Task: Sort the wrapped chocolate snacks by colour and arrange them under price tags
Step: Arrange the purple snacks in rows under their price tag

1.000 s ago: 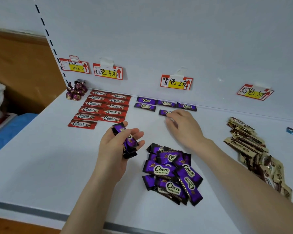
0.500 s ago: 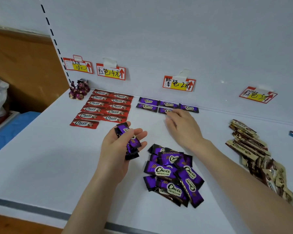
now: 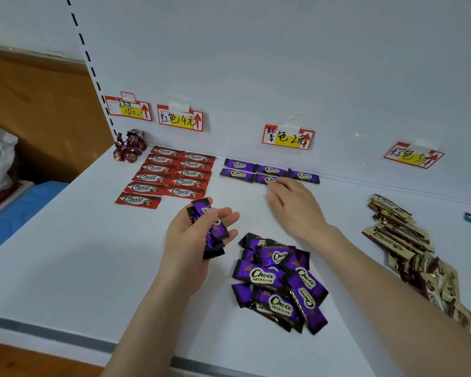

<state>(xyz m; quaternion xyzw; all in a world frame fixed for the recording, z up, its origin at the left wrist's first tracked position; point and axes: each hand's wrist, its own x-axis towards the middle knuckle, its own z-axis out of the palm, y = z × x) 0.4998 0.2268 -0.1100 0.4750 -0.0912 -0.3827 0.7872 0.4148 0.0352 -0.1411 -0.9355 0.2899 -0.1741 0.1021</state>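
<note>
left hand [image 3: 188,246]: purple snacks [image 3: 218,229] held in curled fingers | right hand [image 3: 294,206]: fingers straight, laid on purple bar [image 3: 264,179] beneath purple tag [image 3: 287,137]

We see glossy, crinkled plastic film on the purple wrappers [image 3: 278,284], near centre, and the red wrappers [image 3: 174,175], far left. The gold wrappers [image 3: 403,235], right, gleam like foil. Price tags [image 3: 287,137] are matt paper, the shelf [image 3: 65,254] is smooth matt white, and the left panel [image 3: 38,110] looks like wood.
</note>
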